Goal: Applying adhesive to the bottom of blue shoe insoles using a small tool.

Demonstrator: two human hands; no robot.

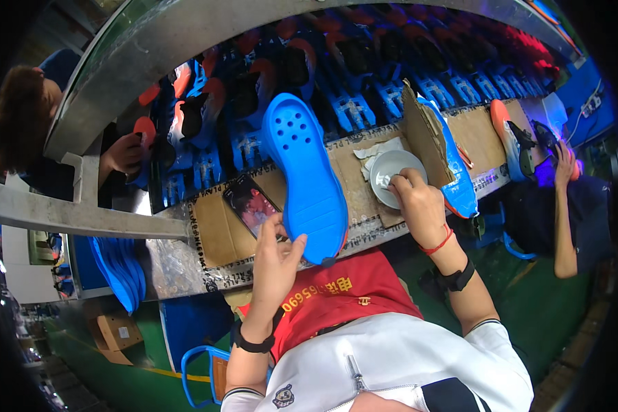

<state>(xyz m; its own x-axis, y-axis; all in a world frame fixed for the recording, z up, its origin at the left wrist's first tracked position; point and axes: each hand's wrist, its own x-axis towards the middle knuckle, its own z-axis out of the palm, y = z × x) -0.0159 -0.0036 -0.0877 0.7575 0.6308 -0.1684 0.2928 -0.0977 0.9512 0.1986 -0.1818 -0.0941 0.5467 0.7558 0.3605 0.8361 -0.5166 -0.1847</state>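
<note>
A blue shoe sole with round holes at its heel end lies lengthwise in front of me, its toe end pointing toward my body. My left hand is at its lower left edge, thumb over the rim and fingers at the side, closed on it. A phone with a lit screen lies just beyond those fingers. Over a pale round bowl, my right hand is closed with its fingertips dipping inside the rim. Whatever those fingers pinch is hidden.
An upright cardboard piece and another blue sole stand right of the bowl. Rows of shoes on blue holders fill the rack beyond the bench. Stacked blue soles hang at left. Co-workers' hands show at both sides. A metal frame crosses the left.
</note>
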